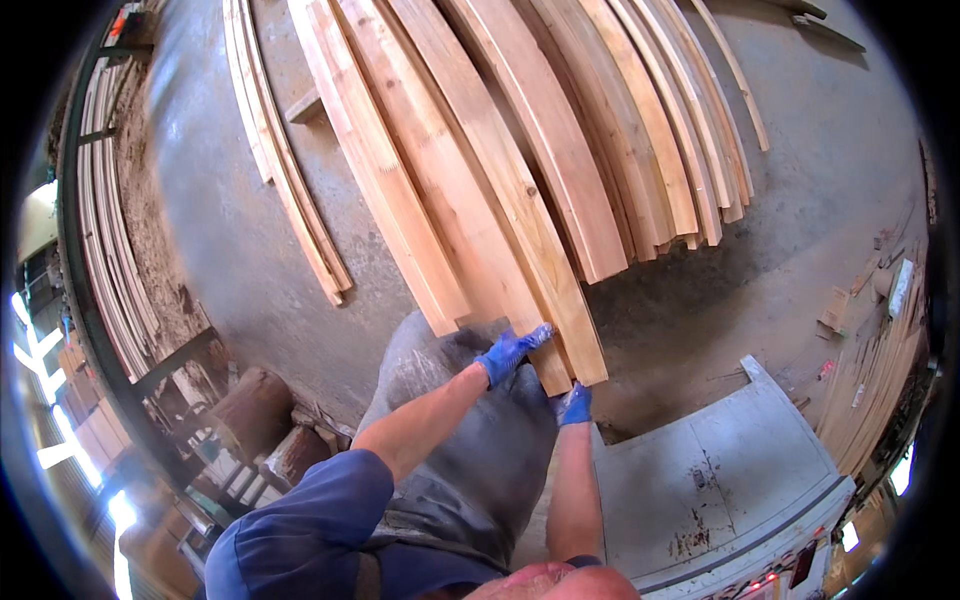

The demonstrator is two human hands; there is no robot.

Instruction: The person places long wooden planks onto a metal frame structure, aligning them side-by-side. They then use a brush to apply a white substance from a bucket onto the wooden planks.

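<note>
left hand (513, 352) curled over narrow board (552, 372), fingertips at edge of longer plank (525, 205) just right. plank stiff, likely heavy, little slip; best taken by both edges. right hand (574, 404) at plank's near end, fingers hidden, cannot tell grip.

Right hand (574, 405): fingers partly hidden behind the board (584, 350) end. Far ends of long boards (545, 120) cut off by upper edge. Grey metal cabinet (715, 490) cropped at lower edge.
</note>
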